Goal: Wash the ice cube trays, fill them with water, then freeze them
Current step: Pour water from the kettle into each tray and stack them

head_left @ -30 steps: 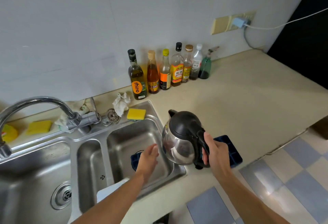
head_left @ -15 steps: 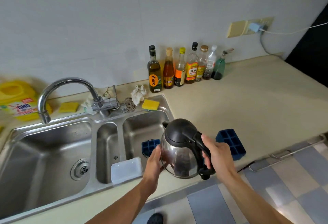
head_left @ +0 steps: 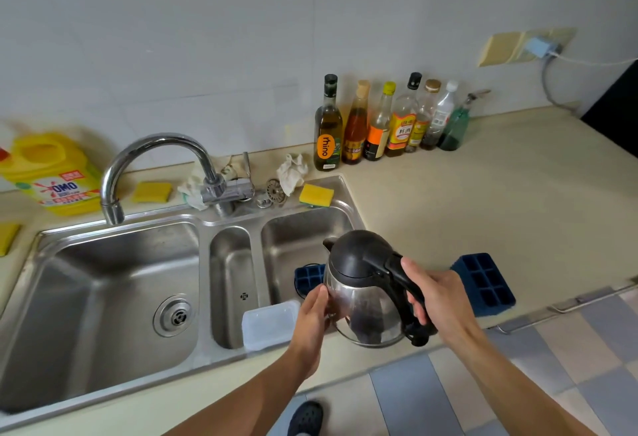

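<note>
A steel kettle [head_left: 362,311] with a black lid hangs over the counter's front edge. My right hand [head_left: 436,299] grips its black handle. My left hand [head_left: 312,311] lies flat against its left side, fingers straight. One dark blue ice cube tray [head_left: 483,283] sits on the beige counter to the right of the kettle. A second blue ice cube tray [head_left: 308,278] lies in the right sink basin [head_left: 303,239], mostly hidden behind the kettle.
A curved faucet [head_left: 152,163] points over the large left basin [head_left: 103,297]. A clear plastic box [head_left: 267,323] sits at the narrow middle basin's front. Several bottles [head_left: 379,125] line the wall. Yellow sponges [head_left: 316,195], a rag and a detergent jug [head_left: 51,173] sit behind the sink.
My left hand left the tray in the right basin and came to the kettle's side. The view swung left, bringing the large basin, faucet and detergent jug into sight.
</note>
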`<state>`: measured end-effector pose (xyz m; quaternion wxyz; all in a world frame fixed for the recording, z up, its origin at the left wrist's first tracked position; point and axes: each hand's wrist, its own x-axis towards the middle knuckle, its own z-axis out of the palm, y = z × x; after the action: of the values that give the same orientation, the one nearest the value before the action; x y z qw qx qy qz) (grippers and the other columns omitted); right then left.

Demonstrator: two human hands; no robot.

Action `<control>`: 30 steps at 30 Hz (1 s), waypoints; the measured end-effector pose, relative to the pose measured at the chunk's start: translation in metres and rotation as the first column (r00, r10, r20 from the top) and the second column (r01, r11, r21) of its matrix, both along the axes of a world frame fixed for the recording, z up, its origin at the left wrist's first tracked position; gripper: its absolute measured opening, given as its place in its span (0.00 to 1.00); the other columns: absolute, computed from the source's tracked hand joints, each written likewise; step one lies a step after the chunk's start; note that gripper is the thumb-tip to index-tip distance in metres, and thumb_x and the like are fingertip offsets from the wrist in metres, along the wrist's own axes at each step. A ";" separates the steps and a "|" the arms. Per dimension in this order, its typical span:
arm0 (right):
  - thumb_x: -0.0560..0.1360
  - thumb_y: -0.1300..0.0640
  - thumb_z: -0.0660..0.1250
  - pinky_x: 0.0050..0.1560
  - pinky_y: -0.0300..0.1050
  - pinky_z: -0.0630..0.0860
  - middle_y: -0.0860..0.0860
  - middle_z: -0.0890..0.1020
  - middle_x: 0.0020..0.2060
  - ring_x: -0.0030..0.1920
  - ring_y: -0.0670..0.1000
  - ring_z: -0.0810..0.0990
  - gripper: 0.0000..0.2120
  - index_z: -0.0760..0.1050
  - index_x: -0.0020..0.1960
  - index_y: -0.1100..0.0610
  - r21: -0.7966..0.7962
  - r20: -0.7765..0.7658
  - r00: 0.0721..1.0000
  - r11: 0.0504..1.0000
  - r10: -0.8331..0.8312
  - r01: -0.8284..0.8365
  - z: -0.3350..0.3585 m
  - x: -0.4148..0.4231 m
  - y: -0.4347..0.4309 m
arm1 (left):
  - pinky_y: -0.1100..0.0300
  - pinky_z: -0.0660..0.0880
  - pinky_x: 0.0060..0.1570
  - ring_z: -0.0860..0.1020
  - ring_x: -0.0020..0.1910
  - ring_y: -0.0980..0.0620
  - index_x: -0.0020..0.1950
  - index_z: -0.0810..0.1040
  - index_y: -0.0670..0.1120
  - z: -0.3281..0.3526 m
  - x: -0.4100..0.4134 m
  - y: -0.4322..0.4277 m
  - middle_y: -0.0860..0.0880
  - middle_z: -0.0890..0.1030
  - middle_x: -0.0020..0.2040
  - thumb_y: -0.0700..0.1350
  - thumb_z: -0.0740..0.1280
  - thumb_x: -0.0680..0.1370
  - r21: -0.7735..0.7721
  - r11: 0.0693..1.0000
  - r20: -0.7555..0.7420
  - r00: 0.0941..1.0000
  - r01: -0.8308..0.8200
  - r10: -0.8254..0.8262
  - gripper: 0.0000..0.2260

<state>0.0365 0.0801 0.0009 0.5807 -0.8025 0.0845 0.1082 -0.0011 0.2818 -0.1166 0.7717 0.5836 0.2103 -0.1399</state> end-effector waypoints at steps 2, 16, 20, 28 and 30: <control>0.77 0.38 0.67 0.27 0.44 0.71 0.53 0.75 0.22 0.23 0.51 0.72 0.29 0.76 0.28 0.60 -0.006 -0.003 1.000 1.000 0.004 -0.004 -0.002 0.002 0.004 | 0.48 0.75 0.64 0.78 0.60 0.37 0.56 0.76 0.39 -0.002 -0.001 0.005 0.40 0.83 0.55 0.52 0.54 0.86 -0.020 1.000 -0.008 1.000 -0.007 0.007 0.19; 0.78 0.38 0.66 0.29 0.44 0.72 0.54 0.74 0.21 0.23 0.52 0.72 0.29 0.75 0.27 0.58 -0.116 -0.018 0.999 0.993 0.031 -0.033 0.003 0.016 0.024 | 0.54 0.76 0.55 0.81 0.57 0.43 0.54 0.80 0.43 -0.003 0.005 0.017 0.43 0.85 0.53 0.54 0.56 0.86 -0.097 0.994 -0.084 0.995 -0.056 0.047 0.18; 0.79 0.39 0.66 0.30 0.45 0.72 0.55 0.74 0.21 0.23 0.53 0.72 0.29 0.75 0.27 0.59 -0.136 -0.019 0.999 0.990 0.044 -0.046 0.006 0.020 0.026 | 0.54 0.77 0.55 0.82 0.56 0.43 0.53 0.80 0.43 -0.002 0.005 0.016 0.42 0.85 0.53 0.53 0.56 0.86 -0.123 0.989 -0.101 0.993 -0.078 0.065 0.18; 0.78 0.38 0.65 0.27 0.39 0.71 0.54 0.73 0.20 0.22 0.53 0.72 0.30 0.73 0.27 0.60 -0.173 -0.038 0.998 0.984 0.046 -0.052 0.008 0.023 0.030 | 0.54 0.77 0.52 0.81 0.49 0.45 0.49 0.80 0.43 0.003 0.005 0.017 0.42 0.84 0.47 0.51 0.54 0.86 -0.145 0.986 -0.109 0.992 -0.078 0.062 0.19; 0.79 0.39 0.65 0.26 0.39 0.71 0.53 0.73 0.20 0.22 0.52 0.72 0.30 0.73 0.27 0.59 -0.179 -0.043 0.998 0.982 0.050 -0.056 0.008 0.024 0.031 | 0.55 0.78 0.51 0.82 0.49 0.45 0.50 0.80 0.42 0.003 0.005 0.017 0.42 0.84 0.47 0.51 0.53 0.87 -0.148 0.986 -0.121 0.991 -0.079 0.061 0.20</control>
<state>0.0604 0.1109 0.0094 0.5008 -0.8515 0.0837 0.1309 0.0035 0.2991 -0.1132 0.8050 0.5060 0.2638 -0.1621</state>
